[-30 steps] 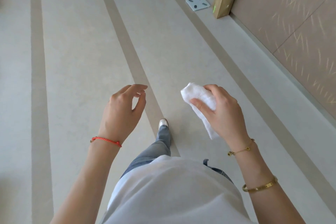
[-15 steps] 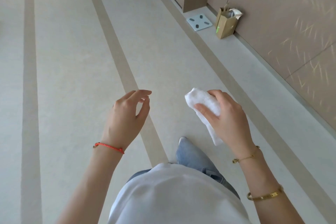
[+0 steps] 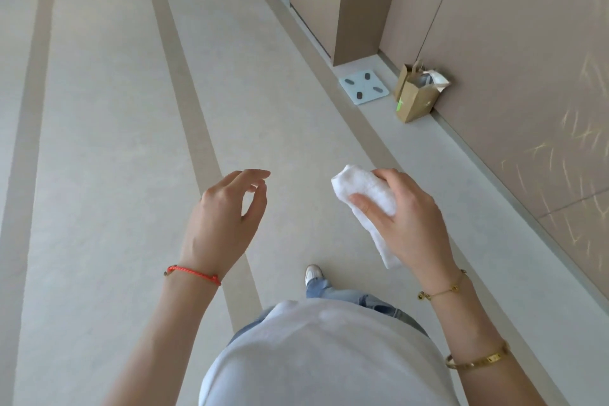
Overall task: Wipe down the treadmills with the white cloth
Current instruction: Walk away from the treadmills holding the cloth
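Note:
My right hand (image 3: 408,221) grips a folded white cloth (image 3: 365,191); its top sticks out past my fingers and its tail hangs below my palm. My left hand (image 3: 224,221) floats empty at the same height to the left, fingers loosely curled and holding nothing. No treadmill is in view. Both hands are held out above a pale floor, over my white shirt and jeans.
Beige stripes run along the pale floor (image 3: 108,142). A bathroom scale (image 3: 364,86) and a brown paper bag (image 3: 417,97) sit by the tan wall (image 3: 527,76) on the right. A tan column (image 3: 336,0) stands ahead on the right. My shoe (image 3: 313,273) is stepping forward.
I have walked forward: the scale, bag and column have come nearer and lower in view. Both hands keep their pose, the cloth still gripped in the right.

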Demonstrator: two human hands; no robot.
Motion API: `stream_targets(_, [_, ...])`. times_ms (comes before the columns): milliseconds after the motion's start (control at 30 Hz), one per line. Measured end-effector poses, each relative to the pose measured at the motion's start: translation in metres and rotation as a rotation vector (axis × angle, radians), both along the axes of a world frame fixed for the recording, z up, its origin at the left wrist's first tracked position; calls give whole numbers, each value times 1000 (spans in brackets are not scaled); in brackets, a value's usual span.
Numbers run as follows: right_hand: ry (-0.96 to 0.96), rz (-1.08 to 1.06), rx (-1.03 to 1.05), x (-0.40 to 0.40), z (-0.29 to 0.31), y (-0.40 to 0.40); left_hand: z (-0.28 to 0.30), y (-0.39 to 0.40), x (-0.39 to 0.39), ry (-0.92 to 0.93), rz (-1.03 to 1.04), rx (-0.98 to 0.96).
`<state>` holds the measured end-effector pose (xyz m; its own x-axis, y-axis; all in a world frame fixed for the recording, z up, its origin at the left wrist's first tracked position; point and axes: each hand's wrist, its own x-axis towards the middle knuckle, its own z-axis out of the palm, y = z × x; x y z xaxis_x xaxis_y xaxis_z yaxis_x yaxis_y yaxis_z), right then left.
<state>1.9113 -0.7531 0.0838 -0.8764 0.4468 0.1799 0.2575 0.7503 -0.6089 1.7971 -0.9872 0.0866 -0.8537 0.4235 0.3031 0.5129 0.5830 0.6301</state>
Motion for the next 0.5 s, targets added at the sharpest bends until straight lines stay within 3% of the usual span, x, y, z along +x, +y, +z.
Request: stream_targets(500, [-45, 92, 4, -295, -17, 122, -20, 103, -277, -5, 114, 14])
